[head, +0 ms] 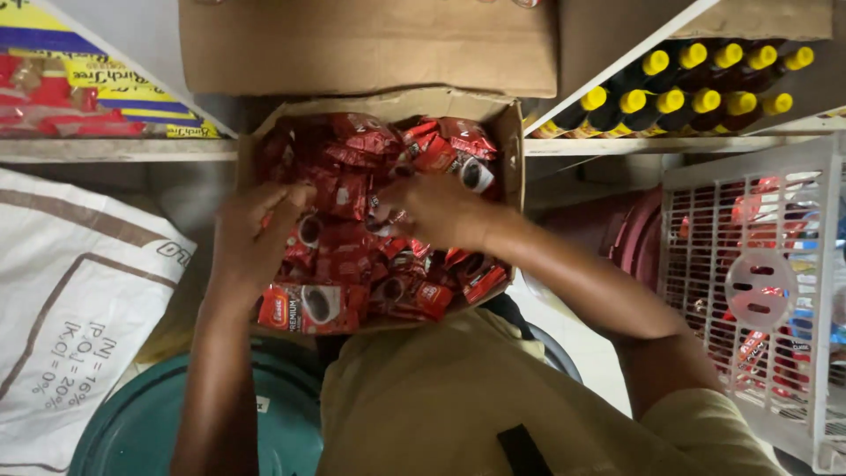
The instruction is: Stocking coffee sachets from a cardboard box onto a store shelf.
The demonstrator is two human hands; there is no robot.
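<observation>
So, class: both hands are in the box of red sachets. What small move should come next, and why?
Probably closing the right hand on the few red sachets under its fingers and lifting them a little. Both it and the left hand are already down in the pile, which fills the open cardboard box loosely and tangled, so a small lift would separate a bunch from the rest.

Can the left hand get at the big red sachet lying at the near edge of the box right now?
Probably yes. The left hand is already in the open cardboard box, just above the big red sachet, which lies on top of the pile with nothing covering it. The right hand is off to the side, not in the way.
</observation>
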